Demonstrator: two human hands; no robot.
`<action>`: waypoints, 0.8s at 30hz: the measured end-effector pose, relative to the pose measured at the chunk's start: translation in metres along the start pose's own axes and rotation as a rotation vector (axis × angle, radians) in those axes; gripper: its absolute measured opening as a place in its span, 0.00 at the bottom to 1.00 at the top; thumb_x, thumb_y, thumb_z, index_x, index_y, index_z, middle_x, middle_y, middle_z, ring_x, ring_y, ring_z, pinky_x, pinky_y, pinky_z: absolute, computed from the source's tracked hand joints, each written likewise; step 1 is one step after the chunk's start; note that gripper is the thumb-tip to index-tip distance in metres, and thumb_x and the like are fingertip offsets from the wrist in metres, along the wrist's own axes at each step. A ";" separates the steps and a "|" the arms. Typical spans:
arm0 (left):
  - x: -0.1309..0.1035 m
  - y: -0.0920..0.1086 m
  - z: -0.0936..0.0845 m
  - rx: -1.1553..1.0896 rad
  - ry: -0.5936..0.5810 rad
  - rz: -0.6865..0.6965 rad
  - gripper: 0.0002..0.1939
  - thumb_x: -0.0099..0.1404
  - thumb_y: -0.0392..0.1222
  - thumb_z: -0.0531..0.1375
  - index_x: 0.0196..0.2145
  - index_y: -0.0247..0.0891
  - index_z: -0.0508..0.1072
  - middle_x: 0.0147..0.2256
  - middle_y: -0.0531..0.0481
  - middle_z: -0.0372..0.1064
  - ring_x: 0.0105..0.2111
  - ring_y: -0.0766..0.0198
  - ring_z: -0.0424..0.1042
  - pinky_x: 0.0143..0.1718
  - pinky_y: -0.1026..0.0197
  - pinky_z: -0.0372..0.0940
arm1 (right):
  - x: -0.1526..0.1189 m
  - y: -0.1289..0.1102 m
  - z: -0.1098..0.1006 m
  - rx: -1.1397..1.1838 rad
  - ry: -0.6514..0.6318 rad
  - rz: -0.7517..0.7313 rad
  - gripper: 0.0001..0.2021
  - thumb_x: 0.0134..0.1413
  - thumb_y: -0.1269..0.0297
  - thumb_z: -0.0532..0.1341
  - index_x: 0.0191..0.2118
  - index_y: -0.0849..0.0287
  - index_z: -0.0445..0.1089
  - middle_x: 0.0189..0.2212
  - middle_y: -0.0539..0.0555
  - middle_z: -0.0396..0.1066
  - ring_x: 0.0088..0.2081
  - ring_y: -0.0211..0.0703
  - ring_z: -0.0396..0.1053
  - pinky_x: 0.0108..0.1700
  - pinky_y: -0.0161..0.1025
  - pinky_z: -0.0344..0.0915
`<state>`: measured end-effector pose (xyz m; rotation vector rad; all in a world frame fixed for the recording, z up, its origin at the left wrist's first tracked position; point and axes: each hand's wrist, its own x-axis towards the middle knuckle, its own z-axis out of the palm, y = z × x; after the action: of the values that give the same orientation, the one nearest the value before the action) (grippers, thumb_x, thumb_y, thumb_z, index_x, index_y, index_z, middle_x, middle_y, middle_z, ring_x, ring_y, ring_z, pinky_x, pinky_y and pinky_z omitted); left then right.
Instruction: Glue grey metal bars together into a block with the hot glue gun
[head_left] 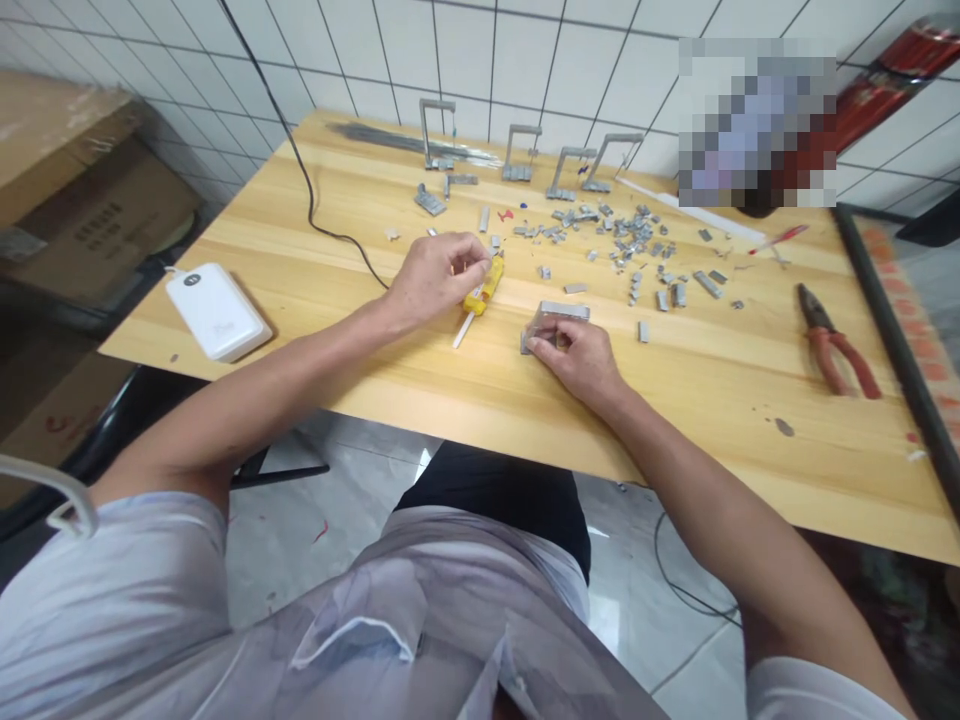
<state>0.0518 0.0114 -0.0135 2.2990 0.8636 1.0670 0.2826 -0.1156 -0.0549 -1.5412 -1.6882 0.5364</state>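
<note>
My left hand [439, 278] is beside a small yellow glue gun [487, 287] with a white glue stick [463, 330] poking out of its rear. Its thumb and forefinger meet in a pinch above the gun; whatever lies between them is too small to make out. Near the table's front, my right hand [581, 360] grips a grey bracket-shaped frame [564, 311], apparently built of staple strips. The fingers cover part of the frame. Farther back, similar grey frames [517, 172] stand upright, with small dangling bits on their arms.
Loose grey staple pieces [634, 240] are scattered over the wooden table [360, 370]. Red-handled pliers [834, 345] and a red pen [784, 238] lie at right. A white power bank [217, 310] is at left, and a black cable [310, 190] crosses the table. Cardboard boxes [90, 220] stand beyond.
</note>
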 end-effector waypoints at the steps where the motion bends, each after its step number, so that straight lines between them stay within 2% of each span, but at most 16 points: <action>1: -0.003 0.002 0.000 0.014 -0.020 0.007 0.07 0.68 0.40 0.62 0.32 0.41 0.79 0.29 0.50 0.77 0.29 0.62 0.73 0.34 0.57 0.66 | 0.000 0.000 0.000 -0.007 -0.004 -0.005 0.07 0.55 0.65 0.68 0.40 0.56 0.82 0.34 0.54 0.83 0.32 0.46 0.75 0.38 0.43 0.70; 6: -0.018 0.022 0.007 0.026 -0.152 0.069 0.08 0.67 0.41 0.61 0.36 0.37 0.80 0.32 0.51 0.77 0.32 0.64 0.73 0.38 0.60 0.66 | 0.000 0.002 0.000 -0.036 -0.006 -0.035 0.07 0.56 0.65 0.68 0.41 0.55 0.82 0.34 0.54 0.83 0.34 0.47 0.74 0.40 0.44 0.70; 9: -0.021 0.036 0.017 -0.066 -0.260 0.020 0.12 0.64 0.44 0.65 0.44 0.37 0.80 0.36 0.51 0.78 0.30 0.66 0.72 0.34 0.63 0.64 | 0.000 0.003 0.000 -0.039 -0.004 -0.060 0.06 0.57 0.64 0.68 0.40 0.55 0.82 0.34 0.54 0.83 0.35 0.47 0.74 0.41 0.44 0.70; 12: -0.019 0.044 0.028 -0.115 -0.341 -0.021 0.10 0.61 0.41 0.67 0.41 0.37 0.78 0.36 0.52 0.77 0.30 0.67 0.71 0.33 0.64 0.63 | 0.000 0.004 -0.001 -0.040 -0.002 -0.080 0.06 0.59 0.62 0.68 0.40 0.54 0.83 0.36 0.54 0.83 0.35 0.47 0.74 0.41 0.45 0.70; 16: -0.014 0.045 0.037 -0.141 -0.353 -0.014 0.03 0.61 0.38 0.66 0.32 0.36 0.76 0.33 0.53 0.74 0.29 0.68 0.69 0.33 0.64 0.61 | 0.000 0.002 0.000 -0.040 -0.008 -0.084 0.05 0.60 0.62 0.68 0.39 0.52 0.83 0.36 0.52 0.83 0.38 0.49 0.75 0.45 0.47 0.71; 21: -0.016 0.042 0.036 -0.183 -0.353 -0.058 0.03 0.63 0.39 0.66 0.33 0.36 0.78 0.30 0.54 0.74 0.26 0.69 0.66 0.31 0.64 0.59 | -0.001 0.003 -0.007 -0.050 -0.022 -0.078 0.08 0.55 0.67 0.69 0.40 0.50 0.81 0.42 0.52 0.83 0.46 0.54 0.76 0.53 0.52 0.71; 24: -0.019 0.041 0.037 -0.207 -0.365 -0.093 0.04 0.64 0.39 0.66 0.34 0.36 0.78 0.29 0.54 0.75 0.25 0.69 0.67 0.30 0.64 0.59 | 0.000 0.011 -0.019 -0.029 0.061 -0.020 0.09 0.54 0.68 0.67 0.41 0.52 0.81 0.41 0.54 0.82 0.43 0.52 0.75 0.49 0.50 0.71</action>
<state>0.0856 -0.0360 -0.0187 2.1613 0.6716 0.6354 0.3041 -0.1173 -0.0520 -1.5446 -1.6697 0.4515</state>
